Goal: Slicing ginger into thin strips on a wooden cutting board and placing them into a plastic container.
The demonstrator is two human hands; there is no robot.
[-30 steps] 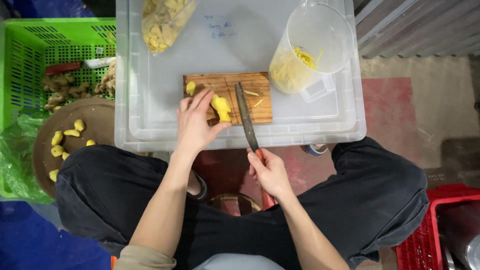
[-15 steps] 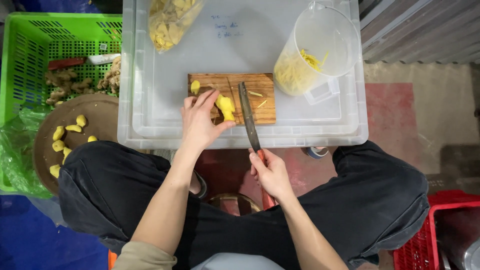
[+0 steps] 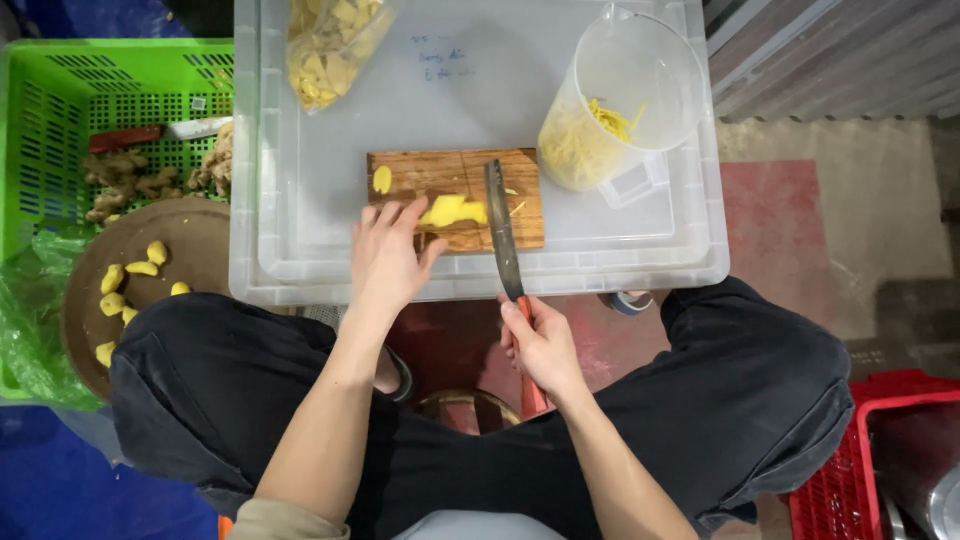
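Right hand [image 3: 540, 345]: nearest the viewer, below the near rim of the tub; clenched round the red handle of the knife [image 3: 503, 235], thumb side toward the board.
Knife: long axis runs almost straight away from the person, tilted slightly leftward at the far end; the blade crosses the near edge of the cutting board [image 3: 455, 197] and reaches close to its far edge.
Left hand [image 3: 388, 258]: just left of the blade, palm down, fingers spread and extended forward; fingertips rest on the board at the near-left side of the ginger piece [image 3: 452, 211], steadying rather than gripping it.
Ginger piece: peeled, yellow, lying flat at mid-board; long axis left to right, so roughly square to the blade; its right end lies just beside the blade's left face. Whether the edge touches it cannot be told.
Governing relation: the piece lies between the left fingertips and the blade; the left hand is the nearer of the two.
Loose slice [image 3: 381, 179]: at the far-left part of the board, apart from both hands.
Bench: an upturned translucent tub [image 3: 620, 262] carries the board.
Measuring jug [image 3: 615, 100]: far right of the board, holding yellow shreds.
Bag of slices [image 3: 330, 45]: far left on the tub.
Round tray [image 3: 195, 240] and green crate [image 3: 60, 110]: to the left, holding peeled and unpeeled pieces.
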